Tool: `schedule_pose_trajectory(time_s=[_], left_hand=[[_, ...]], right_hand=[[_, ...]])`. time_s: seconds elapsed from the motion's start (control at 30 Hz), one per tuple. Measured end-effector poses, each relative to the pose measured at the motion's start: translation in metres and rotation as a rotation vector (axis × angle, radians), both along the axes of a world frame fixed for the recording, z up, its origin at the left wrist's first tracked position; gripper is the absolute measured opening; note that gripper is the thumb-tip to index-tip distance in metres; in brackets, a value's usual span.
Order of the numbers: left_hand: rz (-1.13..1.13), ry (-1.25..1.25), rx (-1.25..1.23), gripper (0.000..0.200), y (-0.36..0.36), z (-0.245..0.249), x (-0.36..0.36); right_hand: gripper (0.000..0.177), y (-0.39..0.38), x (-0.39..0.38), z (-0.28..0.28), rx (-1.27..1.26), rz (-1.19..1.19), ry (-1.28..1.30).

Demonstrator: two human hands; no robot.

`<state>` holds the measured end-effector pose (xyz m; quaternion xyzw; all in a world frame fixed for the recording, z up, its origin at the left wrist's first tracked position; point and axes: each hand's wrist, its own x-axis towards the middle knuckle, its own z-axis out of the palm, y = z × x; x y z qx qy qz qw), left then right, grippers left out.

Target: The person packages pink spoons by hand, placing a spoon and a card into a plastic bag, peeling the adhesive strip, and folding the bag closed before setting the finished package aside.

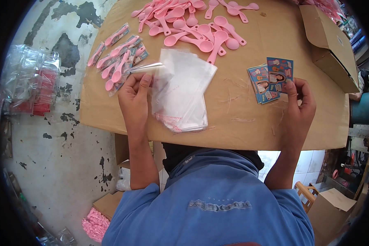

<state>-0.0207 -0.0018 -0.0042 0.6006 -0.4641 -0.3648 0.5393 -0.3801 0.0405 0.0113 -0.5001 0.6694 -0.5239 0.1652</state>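
My left hand (137, 92) pinches the edge of a clear plastic bag (158, 73), lifted at the left side of a stack of clear bags (186, 90). In my right hand (300, 96) is a blue printed card (279, 67), held by its lower right corner between thumb and fingers. The card partly covers a small stack of similar cards (259, 80) on the brown table (242, 131). Left of the bags lie several packed pink spoons (118, 71), each with a card. Many loose pink spoons (201, 30) are heaped at the table's far side.
An open cardboard box (334, 53) stands at the table's right edge. Plastic packs (33, 80), some with red contents, lie at the far left. Below the table are a pink bundle (95, 224) at left and another cardboard box (330, 209) at right.
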Motion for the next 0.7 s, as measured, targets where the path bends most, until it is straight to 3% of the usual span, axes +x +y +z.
schedule_pose_trajectory(time_s=[0.07,0.17,0.27,0.37,0.47,0.57,0.7], left_hand=[[-0.009,-0.037,-0.075,0.017,-0.001,0.004,-0.008],[0.112,-0.272,-0.265,0.022,-0.004,-0.004,-0.003],[0.214,-0.255,-0.366,0.021,-0.003,-0.002,0.005],[0.051,0.051,-0.294,0.017,0.000,-0.001,0.014],[-0.072,0.336,-0.203,0.016,0.002,0.008,0.007],[0.019,0.525,-0.210,0.022,0.002,0.020,-0.006],[-0.033,0.726,-0.231,0.022,-0.001,0.022,-0.006]], right_hand=[[0.021,-0.002,-0.001,-0.003,-0.162,0.014,-0.010],[0.020,-0.001,-0.006,-0.007,-0.345,0.026,-0.239],[0.020,-0.001,-0.007,-0.003,-0.490,-0.033,-0.242],[0.018,0.007,-0.006,-0.001,-0.415,0.086,-0.313],[0.017,0.004,-0.001,0.001,-0.378,0.037,-0.299],[0.017,0.005,-0.005,-0.003,-0.369,0.081,-0.285],[0.016,0.007,-0.006,-0.007,-0.307,0.129,-0.319]])
